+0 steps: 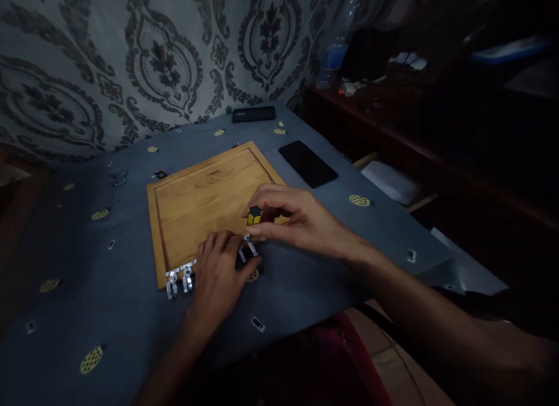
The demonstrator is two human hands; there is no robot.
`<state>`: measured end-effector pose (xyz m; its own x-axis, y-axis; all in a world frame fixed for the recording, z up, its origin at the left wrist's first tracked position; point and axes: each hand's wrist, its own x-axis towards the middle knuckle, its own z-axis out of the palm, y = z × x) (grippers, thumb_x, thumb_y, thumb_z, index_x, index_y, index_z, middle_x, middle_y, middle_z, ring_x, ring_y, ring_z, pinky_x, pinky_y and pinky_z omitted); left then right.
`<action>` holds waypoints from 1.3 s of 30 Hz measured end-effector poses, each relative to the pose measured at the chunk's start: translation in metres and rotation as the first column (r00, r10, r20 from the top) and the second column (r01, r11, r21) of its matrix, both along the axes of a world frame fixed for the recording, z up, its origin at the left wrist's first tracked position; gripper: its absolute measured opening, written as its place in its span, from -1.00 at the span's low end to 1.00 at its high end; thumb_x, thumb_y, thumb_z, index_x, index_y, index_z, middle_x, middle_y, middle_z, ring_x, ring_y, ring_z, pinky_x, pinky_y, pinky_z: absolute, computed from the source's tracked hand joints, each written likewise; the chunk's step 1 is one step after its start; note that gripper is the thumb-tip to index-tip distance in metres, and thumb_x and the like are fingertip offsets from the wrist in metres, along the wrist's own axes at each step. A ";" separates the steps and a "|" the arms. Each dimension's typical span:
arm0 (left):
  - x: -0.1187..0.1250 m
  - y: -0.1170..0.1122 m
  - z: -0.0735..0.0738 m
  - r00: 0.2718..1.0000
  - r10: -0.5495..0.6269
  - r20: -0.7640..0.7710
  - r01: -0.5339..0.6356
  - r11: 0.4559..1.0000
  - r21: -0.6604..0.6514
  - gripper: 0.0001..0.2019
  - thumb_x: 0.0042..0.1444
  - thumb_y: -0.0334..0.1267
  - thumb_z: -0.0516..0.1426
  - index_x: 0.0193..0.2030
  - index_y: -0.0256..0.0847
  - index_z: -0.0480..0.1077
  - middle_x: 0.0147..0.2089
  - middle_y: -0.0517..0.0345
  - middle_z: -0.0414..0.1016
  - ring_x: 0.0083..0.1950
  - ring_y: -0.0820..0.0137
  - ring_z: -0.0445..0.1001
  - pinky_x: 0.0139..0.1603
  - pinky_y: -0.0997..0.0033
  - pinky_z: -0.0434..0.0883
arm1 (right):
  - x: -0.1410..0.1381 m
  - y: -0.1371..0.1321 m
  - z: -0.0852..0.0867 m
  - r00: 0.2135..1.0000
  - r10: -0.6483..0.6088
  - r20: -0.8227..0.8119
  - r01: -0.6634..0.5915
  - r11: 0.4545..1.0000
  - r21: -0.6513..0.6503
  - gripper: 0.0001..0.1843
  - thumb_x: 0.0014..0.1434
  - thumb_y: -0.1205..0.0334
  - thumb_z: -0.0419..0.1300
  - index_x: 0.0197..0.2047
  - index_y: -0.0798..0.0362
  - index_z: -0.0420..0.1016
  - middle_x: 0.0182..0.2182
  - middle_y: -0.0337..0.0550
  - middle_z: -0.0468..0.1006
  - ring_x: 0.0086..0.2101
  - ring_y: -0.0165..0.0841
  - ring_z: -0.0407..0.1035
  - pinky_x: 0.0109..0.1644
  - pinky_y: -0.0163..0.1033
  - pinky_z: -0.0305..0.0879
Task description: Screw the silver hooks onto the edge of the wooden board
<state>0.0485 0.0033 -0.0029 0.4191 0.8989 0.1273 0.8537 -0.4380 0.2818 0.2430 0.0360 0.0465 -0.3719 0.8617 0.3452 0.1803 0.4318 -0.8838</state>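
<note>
A wooden panel with a raised frame [203,214] lies on the cloth, with several silver metal hinges [187,276] along its near edge. My left hand [218,272] rests over that edge, with its fingers on the wood and the thumb and forefinger around one hinge [248,247]. Part of this hinge is hidden by the fingers. Just above it, my right hand [290,216] pinches a short, stubby screwdriver by its black and yellow handle [254,215]. The screwdriver's tip is too small and dark to make out.
Right of the panel lies a black phone [308,163]; a dark phone-like case [254,114] is at the back. A small clear item [119,179] sits at left. A dark wooden desk [375,117] with a plastic bottle [338,45] and an open drawer [388,179] borders the right.
</note>
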 end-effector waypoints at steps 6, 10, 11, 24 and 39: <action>0.000 0.001 -0.001 1.000 0.002 -0.013 -0.002 1.000 0.022 -0.73 0.22 -0.18 0.27 0.03 -0.16 0.46 -0.03 0.01 0.52 0.04 0.08 0.42 0.02 0.06 0.40 | -0.010 0.009 -0.014 0.993 -0.034 -0.113 0.032 0.999 -0.016 -0.66 0.14 0.07 0.40 -0.37 0.02 0.32 -0.59 -0.43 0.32 -0.55 -0.50 0.29 -0.51 -0.38 0.20; 0.000 0.001 -0.002 1.000 -0.005 -0.007 0.006 0.999 0.034 -0.73 0.22 -0.20 0.27 0.04 -0.14 0.45 -0.03 0.02 0.52 0.04 0.09 0.42 0.03 0.06 0.40 | -0.004 0.009 -0.005 0.990 0.086 -0.109 -0.091 0.995 -0.042 -0.80 0.21 0.17 0.33 -0.14 0.03 0.46 -0.46 -0.36 0.49 -0.48 -0.50 0.42 -0.44 -0.40 0.30; 0.000 0.001 -0.002 1.000 -0.008 -0.009 0.009 0.999 0.033 -0.73 0.22 -0.20 0.27 0.04 -0.15 0.44 -0.02 0.02 0.52 0.04 0.08 0.42 0.03 0.05 0.40 | -0.002 0.009 -0.002 0.987 0.121 -0.102 -0.127 0.990 -0.060 -0.81 0.24 0.19 0.30 -0.09 0.03 0.48 -0.40 -0.33 0.53 -0.47 -0.50 0.44 -0.42 -0.40 0.33; 0.000 0.001 0.001 1.000 -0.016 -0.010 0.016 1.000 0.021 -0.80 0.24 -0.14 0.26 -0.09 -0.17 0.46 -0.08 0.04 0.52 -0.01 0.13 0.44 0.00 0.10 0.41 | -0.011 0.007 -0.019 0.920 -0.119 -0.374 0.142 0.989 0.035 -0.65 0.20 -0.01 0.34 -0.39 0.03 0.33 -0.48 -0.36 0.32 -0.53 -0.53 0.27 -0.52 -0.39 0.21; -0.002 0.004 -0.007 0.997 -0.053 0.053 0.049 0.995 0.089 -0.70 0.15 -0.21 0.34 -0.01 -0.20 0.47 -0.09 0.05 0.53 -0.03 0.12 0.45 0.00 0.10 0.40 | -0.004 0.005 -0.030 0.955 -0.136 -0.264 0.192 0.961 0.200 -0.75 0.25 0.20 0.28 -0.39 0.06 0.33 -0.48 -0.35 0.29 -0.48 -0.52 0.20 -0.44 -0.38 0.13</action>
<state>0.0463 0.0068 -0.0097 0.4543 0.8609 0.2290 0.8139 -0.5056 0.2861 0.2393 0.0412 0.0165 -0.1110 0.7949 0.5965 0.0550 0.6042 -0.7949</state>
